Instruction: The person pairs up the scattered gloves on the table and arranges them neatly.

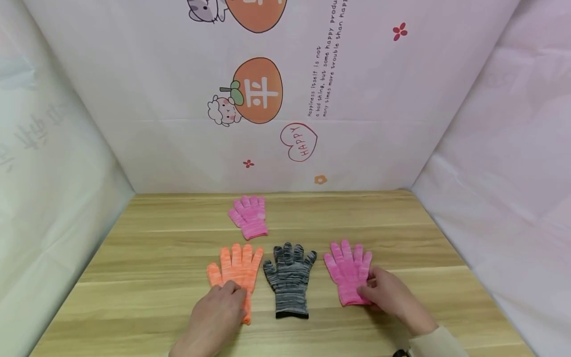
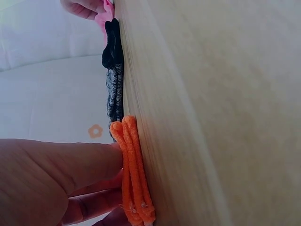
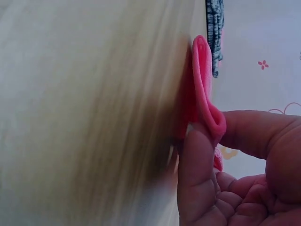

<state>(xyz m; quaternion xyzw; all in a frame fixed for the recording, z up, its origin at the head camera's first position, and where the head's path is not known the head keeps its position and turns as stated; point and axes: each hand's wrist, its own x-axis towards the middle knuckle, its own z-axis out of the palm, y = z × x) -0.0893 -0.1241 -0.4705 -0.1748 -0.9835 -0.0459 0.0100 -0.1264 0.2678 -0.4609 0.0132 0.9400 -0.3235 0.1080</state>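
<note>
In the head view an orange knit glove [image 1: 238, 267] lies palm-down on the table, with my left hand [image 1: 216, 310] resting over its lower left part. The left wrist view shows the thumb [image 2: 89, 165] laid against the top of the orange cuff [image 2: 134, 174], whose layers stack close to the wood. My right hand [image 1: 390, 295] pinches the cuff edge of a bright pink glove [image 1: 350, 272]. Thumb and index finger hold that pink cuff [image 3: 204, 89] lifted off the table in the right wrist view. Between the hands lies a grey-black glove [image 1: 292, 280] with a black cuff.
A second pink glove [image 1: 251, 217] lies farther back, behind the orange one. The wooden table [image 1: 147, 277] meets a white printed backdrop [image 1: 178, 148] at the rear, and white sheets [image 1: 490, 173] rise on both sides.
</note>
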